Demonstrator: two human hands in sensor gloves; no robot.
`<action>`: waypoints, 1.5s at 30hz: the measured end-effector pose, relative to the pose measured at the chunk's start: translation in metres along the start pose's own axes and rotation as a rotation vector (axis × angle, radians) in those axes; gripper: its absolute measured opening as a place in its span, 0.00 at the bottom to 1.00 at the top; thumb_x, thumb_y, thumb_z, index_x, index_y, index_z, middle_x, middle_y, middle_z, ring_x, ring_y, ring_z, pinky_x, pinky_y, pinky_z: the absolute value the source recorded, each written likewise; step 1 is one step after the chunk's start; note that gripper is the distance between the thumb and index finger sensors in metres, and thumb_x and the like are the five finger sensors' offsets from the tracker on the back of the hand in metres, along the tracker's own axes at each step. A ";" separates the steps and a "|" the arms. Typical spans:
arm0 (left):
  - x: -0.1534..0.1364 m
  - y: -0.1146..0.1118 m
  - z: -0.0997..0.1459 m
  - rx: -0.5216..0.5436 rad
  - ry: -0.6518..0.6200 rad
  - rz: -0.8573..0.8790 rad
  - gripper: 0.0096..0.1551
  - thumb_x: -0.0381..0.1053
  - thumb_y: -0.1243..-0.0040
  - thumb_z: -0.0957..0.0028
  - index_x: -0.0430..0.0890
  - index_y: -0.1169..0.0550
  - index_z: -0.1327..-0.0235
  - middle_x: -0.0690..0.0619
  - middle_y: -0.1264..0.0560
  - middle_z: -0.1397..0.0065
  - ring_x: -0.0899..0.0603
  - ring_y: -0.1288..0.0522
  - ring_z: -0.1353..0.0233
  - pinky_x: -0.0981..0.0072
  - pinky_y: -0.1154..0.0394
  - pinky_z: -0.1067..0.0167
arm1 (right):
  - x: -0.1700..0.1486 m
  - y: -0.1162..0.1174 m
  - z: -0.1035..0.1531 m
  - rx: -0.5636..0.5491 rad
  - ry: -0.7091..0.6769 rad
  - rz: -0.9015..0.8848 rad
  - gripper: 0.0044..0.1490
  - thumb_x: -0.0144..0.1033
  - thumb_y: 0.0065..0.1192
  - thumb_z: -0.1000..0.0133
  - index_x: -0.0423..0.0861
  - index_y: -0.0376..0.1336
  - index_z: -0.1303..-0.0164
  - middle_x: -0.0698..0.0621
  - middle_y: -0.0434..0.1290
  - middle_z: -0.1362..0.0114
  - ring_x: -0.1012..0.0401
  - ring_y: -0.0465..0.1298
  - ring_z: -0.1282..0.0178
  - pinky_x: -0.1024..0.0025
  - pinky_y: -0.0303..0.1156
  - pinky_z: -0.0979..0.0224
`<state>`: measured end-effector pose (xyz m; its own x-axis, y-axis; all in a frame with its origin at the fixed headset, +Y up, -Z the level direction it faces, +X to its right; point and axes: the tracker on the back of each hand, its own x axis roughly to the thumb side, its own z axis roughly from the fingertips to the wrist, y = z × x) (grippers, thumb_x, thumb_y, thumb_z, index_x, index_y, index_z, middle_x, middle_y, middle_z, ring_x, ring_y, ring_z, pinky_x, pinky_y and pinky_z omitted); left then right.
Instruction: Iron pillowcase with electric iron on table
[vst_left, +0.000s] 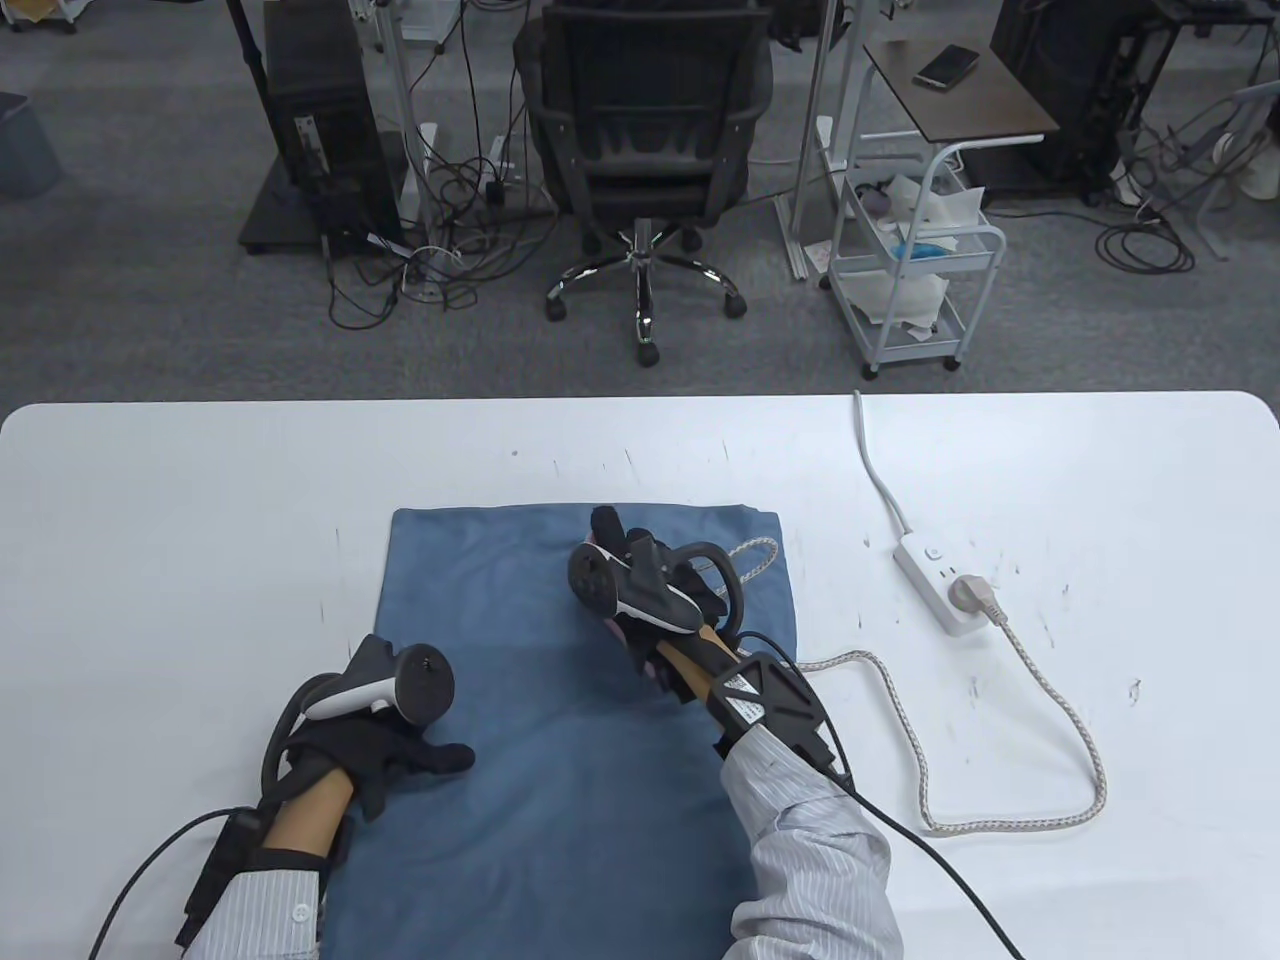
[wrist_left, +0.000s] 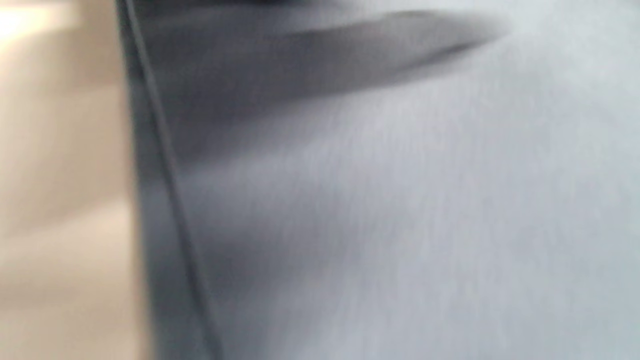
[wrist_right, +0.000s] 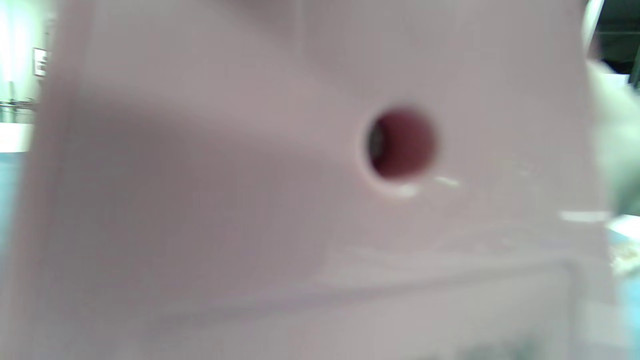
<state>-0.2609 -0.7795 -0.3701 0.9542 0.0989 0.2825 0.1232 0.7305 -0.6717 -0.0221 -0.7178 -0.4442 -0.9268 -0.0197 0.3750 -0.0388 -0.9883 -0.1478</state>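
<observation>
**ironing_newb:** So what can go wrong from this spot? The blue pillowcase (vst_left: 560, 740) lies flat in the middle of the table (vst_left: 150, 520), running down to its near edge.

**steamqueen:** Mostly the braided cord (vst_left: 1010, 815), I'd say. It loops across the right side of the table to the power strip (vst_left: 945, 585), and part of it lies right on the pillowcase's far right corner. A long stroke could drag it over the cloth or tug the plug. A scorch is the other risk if the iron sits in one place too long.

**ironing_newb:** And the hands?

**steamqueen:** The right hand (vst_left: 655, 615) is wrapped around the pink iron (wrist_right: 250, 200) near the far middle of the cloth; the iron is mostly hidden under the hand, and the wrist camera only shows a blurry pink wall. The left hand (vst_left: 385, 750) lies flat and spread on the pillowcase's left edge, pressing it down without gripping anything.
</observation>
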 end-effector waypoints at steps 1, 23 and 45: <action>0.003 0.006 -0.007 0.002 0.009 -0.012 0.66 0.74 0.62 0.50 0.37 0.70 0.18 0.30 0.75 0.19 0.21 0.73 0.22 0.29 0.67 0.28 | 0.001 0.000 0.003 0.011 -0.012 -0.032 0.40 0.46 0.43 0.37 0.38 0.50 0.18 0.44 0.76 0.42 0.61 0.80 0.62 0.69 0.80 0.56; 0.008 0.009 -0.035 -0.041 0.042 -0.067 0.68 0.74 0.60 0.51 0.35 0.74 0.24 0.27 0.77 0.22 0.19 0.72 0.23 0.27 0.64 0.28 | -0.081 -0.007 0.029 0.043 0.148 0.009 0.40 0.47 0.44 0.38 0.38 0.51 0.19 0.45 0.77 0.43 0.61 0.80 0.62 0.69 0.80 0.56; 0.009 0.009 -0.034 -0.056 0.050 -0.074 0.68 0.74 0.61 0.51 0.35 0.75 0.24 0.27 0.78 0.22 0.19 0.72 0.23 0.26 0.64 0.28 | -0.121 -0.022 0.073 -0.009 0.106 0.127 0.41 0.48 0.43 0.39 0.39 0.50 0.19 0.46 0.76 0.42 0.62 0.80 0.61 0.70 0.80 0.54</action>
<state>-0.2422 -0.7948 -0.3970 0.9541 0.0109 0.2993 0.2079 0.6952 -0.6881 0.1185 -0.7044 -0.4198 -0.9586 -0.1280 0.2545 0.0784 -0.9774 -0.1961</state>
